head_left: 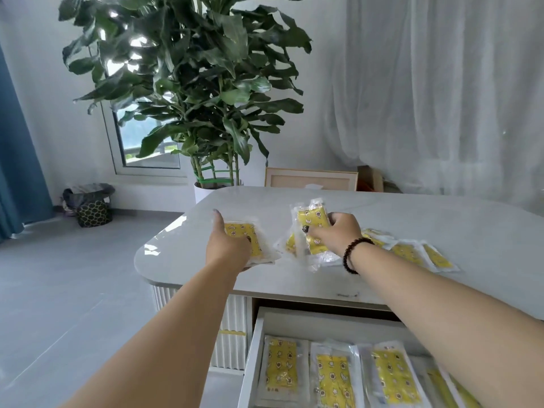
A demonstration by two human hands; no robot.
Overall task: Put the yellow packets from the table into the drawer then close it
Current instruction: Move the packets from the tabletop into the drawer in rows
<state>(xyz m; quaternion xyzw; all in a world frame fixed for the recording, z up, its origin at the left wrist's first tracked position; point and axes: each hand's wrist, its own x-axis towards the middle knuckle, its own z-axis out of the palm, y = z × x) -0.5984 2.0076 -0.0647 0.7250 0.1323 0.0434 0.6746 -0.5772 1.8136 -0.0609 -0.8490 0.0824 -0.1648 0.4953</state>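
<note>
Both hands are out over the counter (412, 219) at about 12 o'clock from the wearer. Left hand (228, 245) lies flat with its grip closed around a small stack of yellow packets (250, 240), thumb stretched along the far-left side and fingers tucked under the near edge. Right hand (335, 232) has its grip clamped on a bundle of upright packets (312, 222) tipped on edge, with loose ones (290, 244) sagging out beneath it toward 9 o'clock. A beaded bracelet (353, 254) sits on that wrist.

More flat packets (412, 253) remain on the counter at 3 o'clock of the right hand, fanned in a row. Below the counter edge, at 6 o'clock, the drawer (250, 363) stands pulled out, already lined with stored packets (332, 378) laid side by side.

My judgement: the task is partly done, and the step in hand is gathering two handfuls to carry down. To do it well, square each stack before lifting, since the clear wrappers look slippery and the right-hand bundle is splayed; pinch across the middle rather than a corner so none slides free. Bring both loads straight back toward 6 o'clock, clear the counter lip, and lay them flat on the existing rows so the drawer can later shut without snagging
</note>
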